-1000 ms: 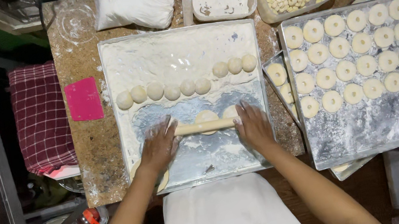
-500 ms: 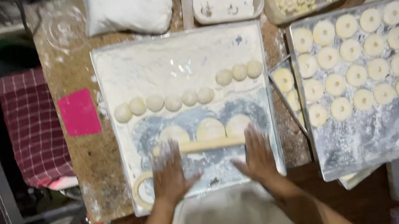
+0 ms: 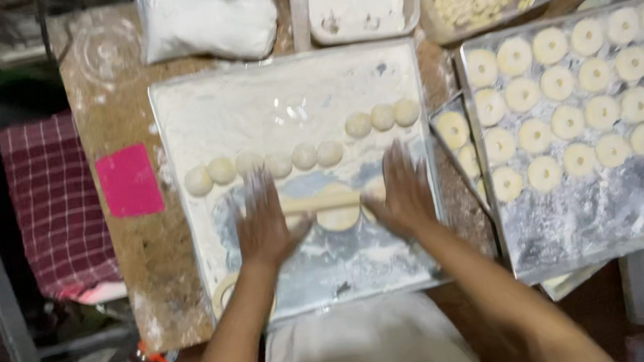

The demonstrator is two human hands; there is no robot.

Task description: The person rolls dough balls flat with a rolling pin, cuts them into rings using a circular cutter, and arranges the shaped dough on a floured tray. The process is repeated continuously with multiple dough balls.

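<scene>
Hands, left (image 3: 262, 223) and right (image 3: 403, 192), lie flat on the rolling pin (image 3: 324, 201), now pushed farther up the floured board (image 3: 283, 101).

A pink scraper (image 3: 129, 180) lies beside a red-and-white checked cloth (image 3: 57, 204); the dough balls (image 3: 278, 163) are pale cream.

Under my fingers (image 3: 262, 208) the rolling pin (image 3: 324, 201) looks like pale, matt wood. It lies on a metal tray (image 3: 282, 92), dull and dusted white with flour. Right of that tray, a second metal tray (image 3: 603, 214) shows a scuffed, floured sheen. Left of it, the bench (image 3: 137, 262) looks rough and speckled, with a smooth pink plastic scraper (image 3: 129, 180) and a checked cloth (image 3: 55, 206).
</scene>
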